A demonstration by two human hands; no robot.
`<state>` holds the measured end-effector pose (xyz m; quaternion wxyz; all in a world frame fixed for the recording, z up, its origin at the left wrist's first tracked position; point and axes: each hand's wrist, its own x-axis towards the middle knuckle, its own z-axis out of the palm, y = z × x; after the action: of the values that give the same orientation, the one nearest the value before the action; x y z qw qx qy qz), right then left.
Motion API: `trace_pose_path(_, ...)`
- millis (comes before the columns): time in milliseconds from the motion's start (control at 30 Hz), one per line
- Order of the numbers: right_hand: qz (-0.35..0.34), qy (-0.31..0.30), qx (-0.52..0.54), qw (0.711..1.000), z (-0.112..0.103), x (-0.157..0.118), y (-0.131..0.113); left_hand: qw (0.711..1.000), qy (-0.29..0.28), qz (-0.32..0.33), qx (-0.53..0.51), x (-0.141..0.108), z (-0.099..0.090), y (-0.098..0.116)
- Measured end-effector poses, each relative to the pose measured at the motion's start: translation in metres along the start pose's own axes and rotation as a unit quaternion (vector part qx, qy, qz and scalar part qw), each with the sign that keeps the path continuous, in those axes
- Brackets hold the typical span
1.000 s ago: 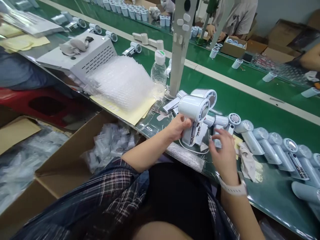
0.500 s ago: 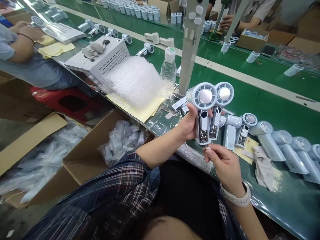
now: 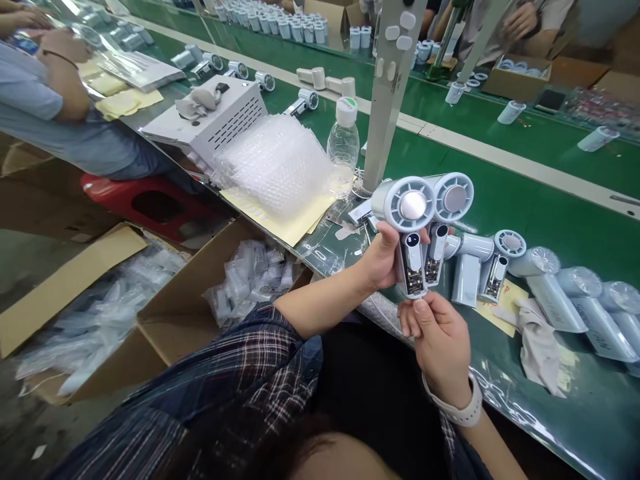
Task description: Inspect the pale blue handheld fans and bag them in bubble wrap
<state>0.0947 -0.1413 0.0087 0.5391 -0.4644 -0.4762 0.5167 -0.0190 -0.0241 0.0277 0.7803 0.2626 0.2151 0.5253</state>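
My left hand [image 3: 383, 257] is closed around two light-blue handheld fans, held upright side by side. The nearer fan [image 3: 414, 207] has its handle front off, with a circuit board bare and a lit "8" on its small dark display. Partly behind it is the second fan [image 3: 453, 200], also with its board showing. My right hand [image 3: 440, 333], with a white wrist strap, has thumb and fingers pinched together at the bottom end of the nearer handle. What the pinch holds is hidden. Another open-handled fan [image 3: 500, 270] lies to the right on the bench.
Several fans [image 3: 555, 303] lie in a row at the right, near a crumpled cloth [image 3: 537, 350]. Left of the metal post [image 3: 387, 100] stand a plastic bottle [image 3: 343, 137] and bubble-wrap sheets [image 3: 275, 163]. A cardboard box [image 3: 165, 327] sits below. A co-worker's arm [image 3: 65, 73] is at far left.
My right hand has moved up and left to the nearer fan's handle bottom. A lit "8" now shows on that fan's display, which was dark before. The view has shifted slightly.
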Motion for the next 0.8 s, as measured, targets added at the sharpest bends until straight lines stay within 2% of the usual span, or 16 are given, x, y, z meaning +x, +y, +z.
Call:
trace_pose_path(100, -0.016, 0.009, -0.067, 0.998, 0.001, 0.001, -0.002, 0.999, -0.024, 0.042, 0.021, -0.001, 0.0, -0.002)
trace_pose_path(200, -0.072, 0.0, -0.204, 0.976, -0.007, 0.004, -0.011, 0.999, -0.039, 0.036, 0.014, -0.003, 0.003, 0.001)
trace_pose_path(267, -0.117, 0.006, -0.234, 0.965, -0.012, 0.005, -0.015, 0.998, -0.053, 0.029, -0.016, -0.004, 0.006, 0.006)
trace_pose_path(367, -0.137, 0.035, -0.225, 0.964, -0.013, 0.005, -0.014, 0.997, -0.059, 0.023, -0.041, -0.005, 0.009, 0.011)
trace_pose_path(467, -0.092, 0.047, -0.198, 0.975, -0.011, 0.002, -0.008, 0.998, -0.06, 0.007, -0.02, -0.005, 0.007, 0.013)
trace_pose_path(567, -0.042, 0.06, -0.094, 0.993, -0.003, -0.002, -0.001, 0.997, -0.069, 0.011, 0.012, -0.006, 0.004, 0.009)
trace_pose_path(700, -0.022, 0.095, 0.028, 0.995, 0.006, -0.006, 0.007, 0.996, -0.08, 0.04, 0.031, -0.008, 0.002, -0.001)
trace_pose_path(800, -0.026, 0.084, -0.025, 0.996, 0.003, -0.005, 0.009, 0.993, -0.103, 0.051, 0.024, -0.008, 0.0, -0.006)
